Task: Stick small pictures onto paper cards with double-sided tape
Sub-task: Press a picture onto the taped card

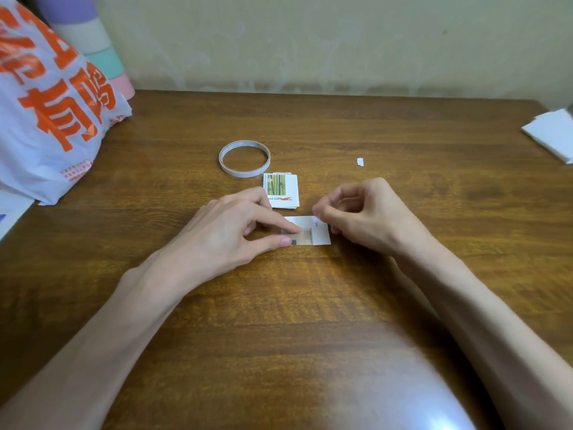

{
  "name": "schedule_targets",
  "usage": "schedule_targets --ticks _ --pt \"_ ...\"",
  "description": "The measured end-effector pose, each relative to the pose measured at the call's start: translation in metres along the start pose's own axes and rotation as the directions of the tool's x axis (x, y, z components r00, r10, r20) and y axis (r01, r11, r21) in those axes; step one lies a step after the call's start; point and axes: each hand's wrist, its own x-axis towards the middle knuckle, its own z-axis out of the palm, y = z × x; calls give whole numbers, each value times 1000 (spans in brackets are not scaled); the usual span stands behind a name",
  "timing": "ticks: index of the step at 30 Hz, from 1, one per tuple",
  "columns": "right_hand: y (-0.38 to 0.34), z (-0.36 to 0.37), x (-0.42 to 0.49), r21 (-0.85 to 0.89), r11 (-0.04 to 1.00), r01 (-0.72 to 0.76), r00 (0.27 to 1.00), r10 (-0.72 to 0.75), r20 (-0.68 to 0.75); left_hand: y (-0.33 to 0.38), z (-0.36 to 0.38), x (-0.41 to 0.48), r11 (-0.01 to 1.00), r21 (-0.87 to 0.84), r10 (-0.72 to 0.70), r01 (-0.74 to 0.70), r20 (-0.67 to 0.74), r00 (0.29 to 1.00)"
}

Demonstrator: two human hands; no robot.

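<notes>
A person's left hand [235,231] presses a white card [322,235] flat at mid-table [310,305], forefinger and thumb stretched straight along the card's left end, beside a tan patch [304,238] on it. The right hand [366,212] is curled, fingertips pinched together at the card's far right edge; whether they hold anything cannot be told. A stack of pictures [280,190] lies just beyond the card, and a tape roll [245,158] lies just beyond the stack. A paper scrap [360,162] sits apart on the right. A bag [46,103] crowds the left edge, white sheets [555,135] the right; wide wood lies between.
</notes>
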Motion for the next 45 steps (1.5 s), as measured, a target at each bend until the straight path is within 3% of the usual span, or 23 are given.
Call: schedule_targets --ticks 4,11,20,27,32,36,39,45 --pt "4 10 3 -138 975 172 984 -176 -17 1 -1 -1 1000 8 -5 5 3 1000" --pt "10 14 8 -243 953 183 981 -192 -15 3 -1 -1 1000 8 -28 28 4 1000" --pt "11 15 13 -222 962 158 986 -164 -9 1 -2 4 966 -185 -195 180 -64 979" --pt "10 3 12 -42 991 125 992 -126 -8 3 -4 6 961 -175 -223 215 -28 974" --pt "7 22 9 -300 946 127 987 -151 -60 6 -6 6 953 -178 -250 244 -13 968" --pt "7 8 14 -24 994 104 994 -104 -21 8 -6 7 950 -177 -264 258 -8 965" --pt "12 1 16 35 990 136 991 -136 -19 8 -7 4 951 -177 -255 252 7 967" --pt "13 14 26 -242 926 288 931 -330 -155 9 -9 -1 959 -170 -231 228 4 973"
